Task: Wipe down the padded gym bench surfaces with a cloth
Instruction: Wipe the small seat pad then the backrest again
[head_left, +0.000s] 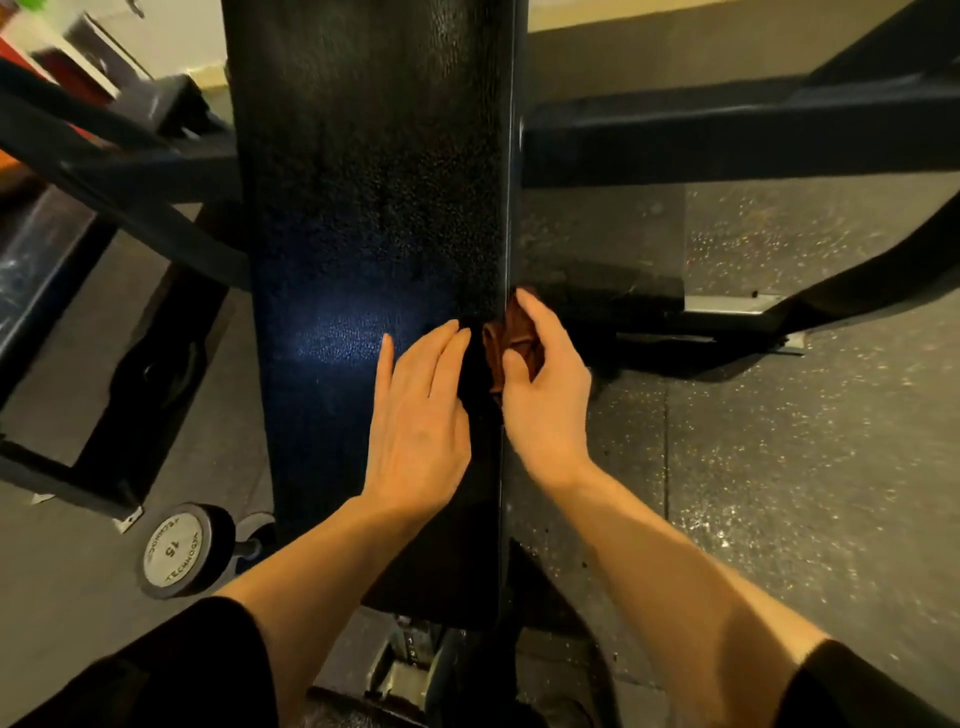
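Cloth (511, 338) bunched on the table's (374, 208) right edge, just at 1 o'clock off my left hand (421, 415); right hand (545, 384) nearer, its fingers (530, 306) curled round the cloth, gripping; left fingers (441, 353) flat on the pad, holding nothing; pad's long axis runs 12–6, so I'd judge next stroke goes toward 12.

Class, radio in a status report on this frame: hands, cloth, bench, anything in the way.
Left hand flat on bench pad, fingers straight. Right hand grips brown cloth at pad's right edge. Dumbbell on floor, left; not obstructing.
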